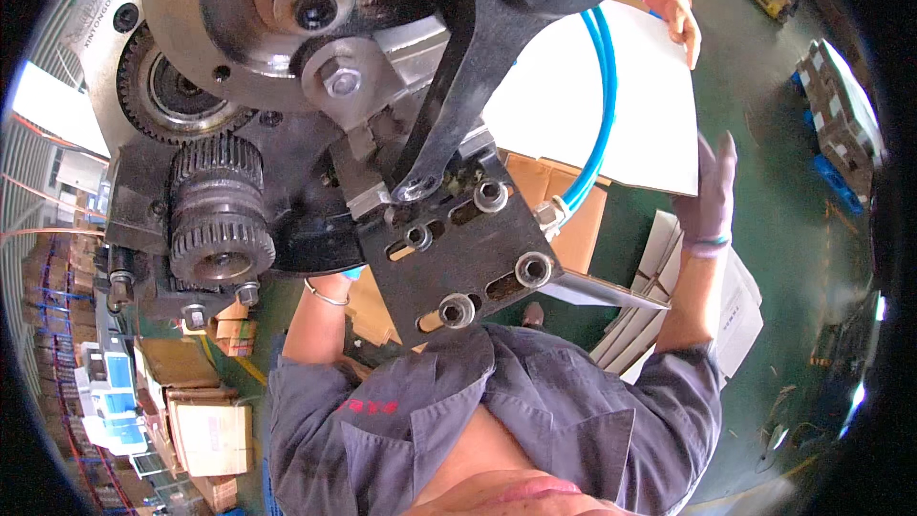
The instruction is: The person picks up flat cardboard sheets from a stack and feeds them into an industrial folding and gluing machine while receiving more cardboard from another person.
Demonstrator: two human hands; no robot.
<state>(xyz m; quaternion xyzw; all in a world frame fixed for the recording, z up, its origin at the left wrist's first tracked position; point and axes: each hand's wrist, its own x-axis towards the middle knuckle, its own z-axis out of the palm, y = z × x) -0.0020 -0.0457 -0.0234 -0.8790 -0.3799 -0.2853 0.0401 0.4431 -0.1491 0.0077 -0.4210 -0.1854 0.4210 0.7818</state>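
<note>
Behind the machine, my left hand (354, 273) is mostly hidden, with only a bit of light blue showing past a bracelet; its fingers are out of sight. My right hand (708, 196), in a grey-purple glove, is beside the lower right corner of a large white sheet (602, 124). Its fingers stretch upward and apart, and the palm side appears to touch the sheet's edge. Another person's bare hand (679, 27), below a pink sleeve, is at the sheet's far right edge. The black metal machine (449, 253), with gears and bolts, covers much of the view between my arms.
Blue hoses (604, 96) curve down in front of the sheet. Brown cardboard (559, 191) lies beneath it. Flat white-grey board pieces (659, 268) are stacked near my right forearm. Cardboard boxes (212, 437) stand at the left; a loaded pallet (836, 124) is at the far right.
</note>
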